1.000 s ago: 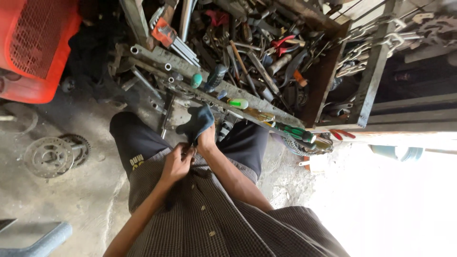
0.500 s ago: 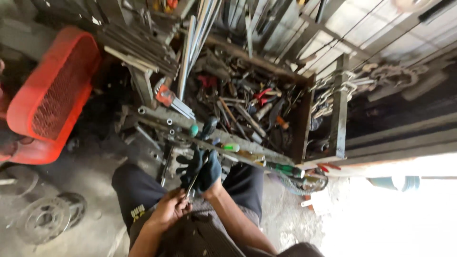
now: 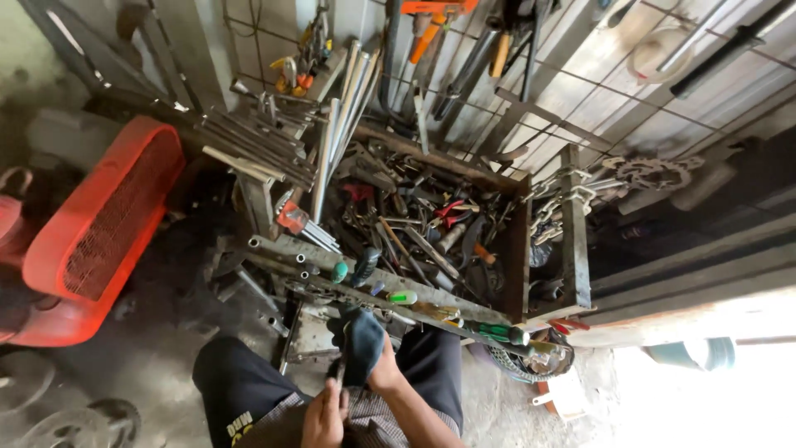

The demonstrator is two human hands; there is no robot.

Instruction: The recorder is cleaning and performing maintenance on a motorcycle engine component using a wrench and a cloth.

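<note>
The right hand wears a dark work glove; its fingers are curled around the upper end of a small dark tool. The left hand is bare and grips the lower end of the same tool in a closed fist. The tool is held between the two hands, above the person's knees and just in front of the tool tray. What kind of tool it is cannot be told.

The tray is a rusty open metal box, filled with loose hand tools in a heap too tangled to count. One pair of red-handled pliers lies near its middle. Along the tray's front edge lie three green-handled screwdrivers: one at the left, one in the middle, one at the right.

A bundle of steel rods rests left of the tray. One red plastic crate stands at the far left. A wire grid on the wall holds hanging tools, including one orange-handled tool. No package or sign is legible; a small yellow mark shows on the dark shorts.
</note>
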